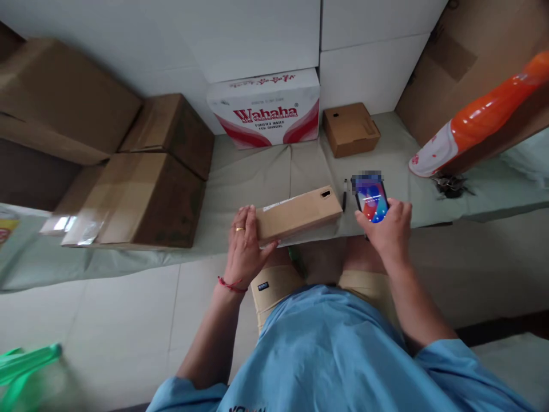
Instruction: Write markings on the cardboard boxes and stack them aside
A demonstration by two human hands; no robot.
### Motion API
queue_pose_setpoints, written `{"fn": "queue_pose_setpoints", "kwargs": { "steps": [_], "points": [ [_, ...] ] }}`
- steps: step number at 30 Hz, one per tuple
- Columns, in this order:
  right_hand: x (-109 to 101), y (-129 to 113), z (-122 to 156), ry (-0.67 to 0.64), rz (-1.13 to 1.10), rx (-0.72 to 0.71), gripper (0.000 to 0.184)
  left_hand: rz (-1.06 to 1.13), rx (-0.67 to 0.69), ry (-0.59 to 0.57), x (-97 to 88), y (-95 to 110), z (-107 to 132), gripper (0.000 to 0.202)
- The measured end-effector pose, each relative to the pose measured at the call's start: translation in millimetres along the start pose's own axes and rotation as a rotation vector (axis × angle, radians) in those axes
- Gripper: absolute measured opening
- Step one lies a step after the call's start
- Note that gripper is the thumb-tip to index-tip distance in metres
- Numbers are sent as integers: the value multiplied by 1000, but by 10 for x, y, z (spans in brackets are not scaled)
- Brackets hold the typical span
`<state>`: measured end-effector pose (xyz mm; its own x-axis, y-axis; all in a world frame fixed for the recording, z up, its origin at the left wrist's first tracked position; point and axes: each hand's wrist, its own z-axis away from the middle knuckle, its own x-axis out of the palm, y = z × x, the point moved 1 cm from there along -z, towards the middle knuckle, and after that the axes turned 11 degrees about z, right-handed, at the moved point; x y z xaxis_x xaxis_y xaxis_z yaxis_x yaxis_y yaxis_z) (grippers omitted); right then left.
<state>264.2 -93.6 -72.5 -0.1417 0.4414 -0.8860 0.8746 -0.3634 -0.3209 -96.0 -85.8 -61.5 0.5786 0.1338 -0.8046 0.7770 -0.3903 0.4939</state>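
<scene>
My left hand [245, 247] grips the near left end of a long flat cardboard box [300, 213] that lies on the pale green cloth [257, 177]; a ring and a red wrist string show on that hand. My right hand [388, 229] holds a phone [372, 201] with a lit colourful screen, just right of the box. A dark pen [344, 194] lies between the box and the phone.
Large brown cartons [141, 200] stand at the left. A white "Wahaha" carton [268, 109] and a small brown box [350, 129] sit at the back by the white wall. An orange and white bottle [476, 123], keys [450, 184] and another big carton are at the right.
</scene>
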Motion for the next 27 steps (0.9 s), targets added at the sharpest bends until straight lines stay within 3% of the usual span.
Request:
{"fn": "queue_pose_setpoints", "kwargs": {
  "steps": [4,10,14,17,19,22,27],
  "points": [
    [149,452,-208,-152,221,121,77,0,-30,-29,-19,-56,-54,101],
    [297,763,-386,-266,372,220,83,-8,-151,-161,-106,-17,-191,94],
    [444,978,-443,-204,343,205,86,8,-129,-175,-173,83,-210,84],
    [586,1015,-435,-8,253,100,81,17,-130,-79,-289,174,-177,81],
    [692,900,-407,112,161,-72,73,7,-135,49,-447,219,-165,79],
    [849,584,-338,157,37,-332,58,-25,-146,236,-832,214,-214,78],
    [1018,268,-256,92,-31,-401,36,-182,-298,511,-1668,-79,-558,89]
  ]
}}
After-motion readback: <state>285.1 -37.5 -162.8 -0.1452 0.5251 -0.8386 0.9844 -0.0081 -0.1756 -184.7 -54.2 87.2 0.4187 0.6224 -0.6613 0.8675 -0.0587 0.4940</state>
